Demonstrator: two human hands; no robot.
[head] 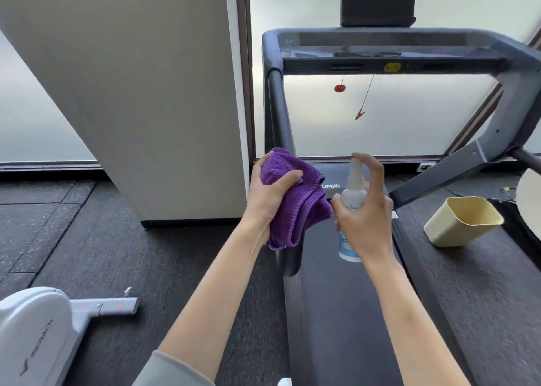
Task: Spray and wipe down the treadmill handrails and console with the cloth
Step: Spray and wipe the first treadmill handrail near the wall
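Note:
My left hand (pixel 268 194) grips a bunched purple cloth (pixel 298 201) over the near end of the treadmill's left handrail (pixel 279 113). My right hand (pixel 366 213) holds a small white spray bottle (pixel 351 201) upright, with the index finger over its nozzle, which points left toward the cloth. The dark console (pixel 389 53) spans the top of the treadmill, well above and beyond both hands. The right handrail (pixel 509 93) slopes down at the far right. The black belt (pixel 342 312) runs beneath my forearms.
A red safety clip on a cord (pixel 360 114) hangs from the console. A yellow plastic bin (pixel 462 221) lies tilted on the floor to the right. A white pillar (pixel 140 93) stands to the left, and a white exercise machine (pixel 38 333) is at the bottom left.

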